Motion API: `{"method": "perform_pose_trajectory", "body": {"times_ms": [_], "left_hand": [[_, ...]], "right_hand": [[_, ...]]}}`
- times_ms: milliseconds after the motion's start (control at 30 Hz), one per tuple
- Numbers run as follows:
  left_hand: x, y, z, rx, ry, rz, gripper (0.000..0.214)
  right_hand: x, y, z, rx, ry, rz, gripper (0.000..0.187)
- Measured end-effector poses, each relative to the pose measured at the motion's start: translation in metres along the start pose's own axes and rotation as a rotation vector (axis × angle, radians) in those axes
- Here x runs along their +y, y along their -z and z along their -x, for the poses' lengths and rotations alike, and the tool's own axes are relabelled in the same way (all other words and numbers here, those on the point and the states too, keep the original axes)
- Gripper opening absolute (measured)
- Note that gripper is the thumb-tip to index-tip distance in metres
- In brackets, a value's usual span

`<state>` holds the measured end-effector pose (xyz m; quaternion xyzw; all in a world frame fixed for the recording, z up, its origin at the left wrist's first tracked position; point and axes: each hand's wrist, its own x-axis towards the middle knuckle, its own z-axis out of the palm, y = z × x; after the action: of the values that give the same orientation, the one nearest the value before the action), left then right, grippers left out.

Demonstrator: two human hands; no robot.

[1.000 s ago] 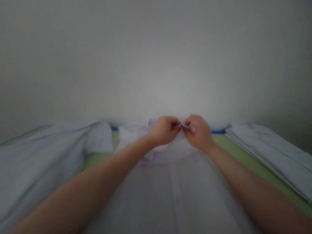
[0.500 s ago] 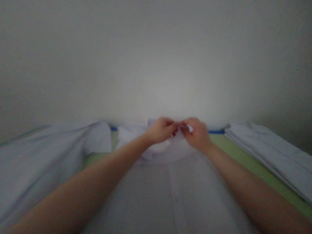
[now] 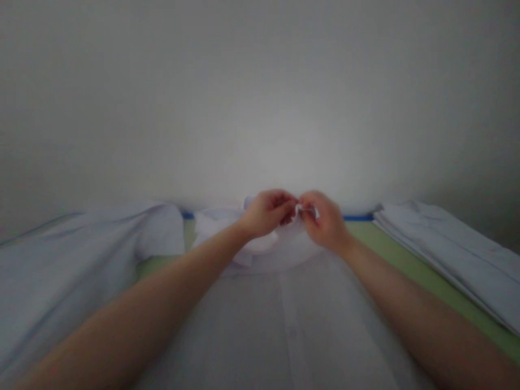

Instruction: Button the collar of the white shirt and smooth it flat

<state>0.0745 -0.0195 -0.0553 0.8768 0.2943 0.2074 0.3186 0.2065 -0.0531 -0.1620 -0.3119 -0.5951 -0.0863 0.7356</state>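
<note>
A white button-up shirt (image 3: 284,319) lies flat in front of me on a green surface (image 3: 406,260), its button strip running straight toward me. At its far end is the collar (image 3: 264,246). My left hand (image 3: 266,213) and my right hand (image 3: 325,219) meet fingertip to fingertip over the collar. Both are closed in a pinch on the collar's edge at the neck opening. The picture is blurred, so whether a button sits between the fingers cannot be made out.
A loose heap of white cloth (image 3: 81,254) lies on the left. Folded white garments (image 3: 450,254) are stacked on the right. A blue strip (image 3: 357,218) marks the far edge of the surface, against a plain pale wall (image 3: 260,97).
Both hands stayed pinched together at the collar. They shifted slightly left and a little farther from me, fingers working closer together.
</note>
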Motion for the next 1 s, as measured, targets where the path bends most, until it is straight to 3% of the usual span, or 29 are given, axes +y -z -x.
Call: {"method": "perform_pose_trajectory", "body": {"times_ms": [267,467,633,833,1000], "left_hand": [[-0.009,-0.001,0.003,0.067,-0.152,-0.222,0.024],[-0.006,0.005,0.005,0.065,-0.253,-0.43,0.025],[0.002,0.016,0.007,0.049,-0.422,-0.746,0.027],[0.01,0.029,0.009,-0.03,-0.618,-1.138,0.032],[0.015,0.023,0.008,0.006,-0.535,-1.27,0.031]], "right_hand": [[-0.004,-0.003,0.001,0.073,-0.029,0.062,0.006],[-0.007,-0.003,0.001,0.085,-0.065,0.085,0.016],[-0.012,-0.006,0.0,0.158,-0.238,0.012,0.013],[-0.023,-0.009,-0.007,0.136,-0.417,-0.209,0.009],[-0.019,-0.011,-0.01,0.097,-0.431,-0.254,0.011]]}}
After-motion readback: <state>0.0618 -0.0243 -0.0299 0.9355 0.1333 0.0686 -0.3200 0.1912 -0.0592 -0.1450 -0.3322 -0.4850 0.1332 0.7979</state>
